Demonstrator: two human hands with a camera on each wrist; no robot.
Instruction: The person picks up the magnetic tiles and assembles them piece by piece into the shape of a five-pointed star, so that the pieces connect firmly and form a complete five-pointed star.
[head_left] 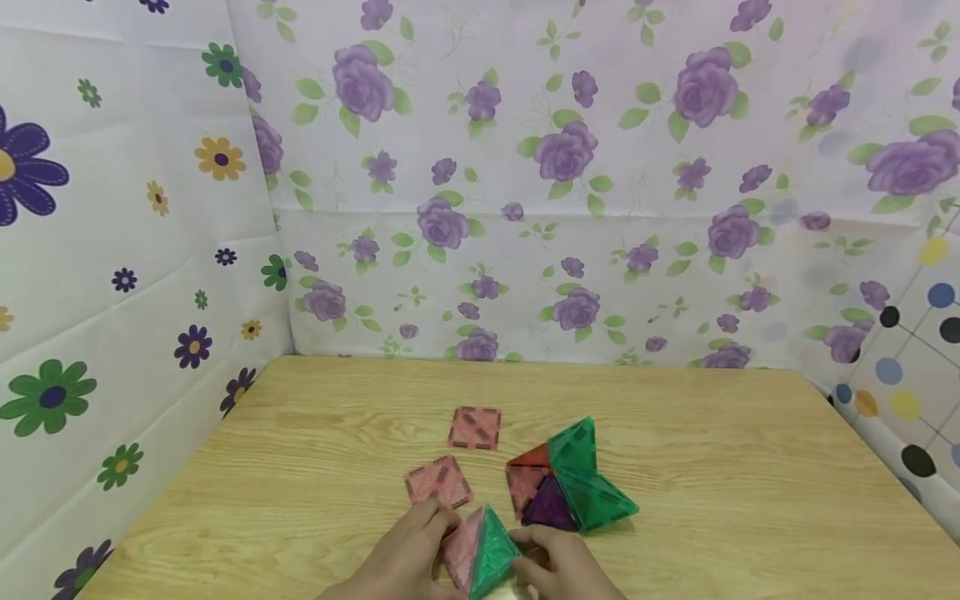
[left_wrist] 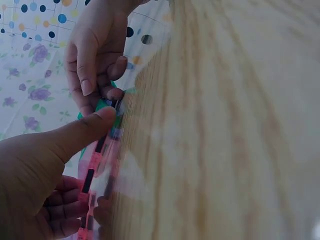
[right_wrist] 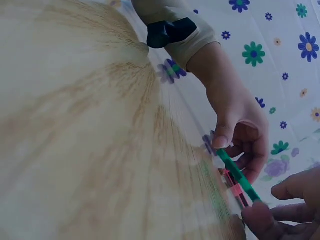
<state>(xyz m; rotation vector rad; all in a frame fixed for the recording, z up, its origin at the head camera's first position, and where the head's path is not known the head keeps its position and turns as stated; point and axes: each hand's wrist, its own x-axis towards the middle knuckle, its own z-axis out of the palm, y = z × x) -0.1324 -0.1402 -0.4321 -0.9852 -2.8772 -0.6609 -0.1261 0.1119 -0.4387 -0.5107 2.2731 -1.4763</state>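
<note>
In the head view, a pink magnetic tile and a green triangular magnetic tile lie edge to edge low on the table. My left hand holds the pink tile from the left, its thumb at the near edge and its fingers beyond. From the right, my right hand pinches the green tile between thumb and fingers. Seen edge-on in the right wrist view, the green tile spans the space between both hands' thumbs. Dark strips line the pink tile's edge in the left wrist view.
Just beyond the hands stands a joined cluster of tiles, with green triangles, a purple triangle and red pieces. Two pink square tiles lie apart on the wooden table. Flowered cloth hangs behind.
</note>
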